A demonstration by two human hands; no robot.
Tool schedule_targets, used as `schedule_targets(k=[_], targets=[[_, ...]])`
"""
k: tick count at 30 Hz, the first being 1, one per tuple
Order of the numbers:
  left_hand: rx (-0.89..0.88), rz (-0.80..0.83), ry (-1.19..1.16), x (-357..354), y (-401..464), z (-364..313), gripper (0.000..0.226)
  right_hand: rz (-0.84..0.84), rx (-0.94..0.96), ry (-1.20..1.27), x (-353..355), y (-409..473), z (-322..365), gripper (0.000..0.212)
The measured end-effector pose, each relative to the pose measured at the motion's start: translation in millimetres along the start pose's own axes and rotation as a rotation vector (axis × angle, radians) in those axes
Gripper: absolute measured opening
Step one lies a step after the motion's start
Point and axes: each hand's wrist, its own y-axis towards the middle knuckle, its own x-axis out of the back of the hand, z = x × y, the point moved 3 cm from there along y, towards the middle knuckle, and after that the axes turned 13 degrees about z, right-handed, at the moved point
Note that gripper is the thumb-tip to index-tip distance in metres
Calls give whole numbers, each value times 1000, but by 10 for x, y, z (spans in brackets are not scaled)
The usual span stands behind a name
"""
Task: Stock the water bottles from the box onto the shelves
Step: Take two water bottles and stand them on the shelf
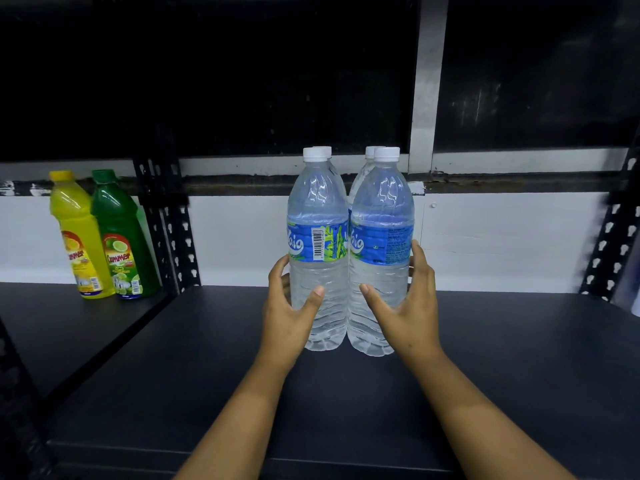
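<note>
Both hands are working one cluster of water bottles standing upright on the dark shelf [485,358], mid-depth, roughly centre.

Left hand [289,308] is curling round the lower body of the left front bottle [318,271], thumb across its near face, fingers wrapping the left side. Right hand [403,306] is mirroring it on the right front bottle [381,268], thumb on the near face, fingers reaching round the right side up to the label edge. Both grips are wrapped, not spread flat.

Two more white caps are showing just behind the front pair, so likely two rear bottles [370,152]; their bodies are mostly hidden. Front pair are touching each other at the waist.

Key relation: long axes are vertical, hands sitting low and on the near side, open shelf lying beyond toward the far white wall [242,237]. Judging from this, a push away or a release is coming next; low grips should be keeping them from tipping.

Far left, in the neighbouring bay: a yellow bottle [81,244] and a green bottle [123,244], touching.

Box not in view.
</note>
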Motion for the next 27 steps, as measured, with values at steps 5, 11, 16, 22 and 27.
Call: schedule_targets(k=[5, 11, 16, 22, 27], targets=[[10, -1, 48, -9, -4, -8, 70, 0, 17, 13, -5, -17, 8, 96], [-37, 98, -7, -27, -17, -34, 81, -20, 68, -12, -29, -7, 23, 108], [-70, 37, 43, -19, -13, -80, 74, -22, 95, -53, -19, 8, 14, 101], [-41, 13, 68, -10, -12, -50, 80, -15, 85, -30, -29, 1, 17, 101], [-52, 89, 20, -34, -16, -46, 83, -23, 51, -40, -42, -5, 22, 109]])
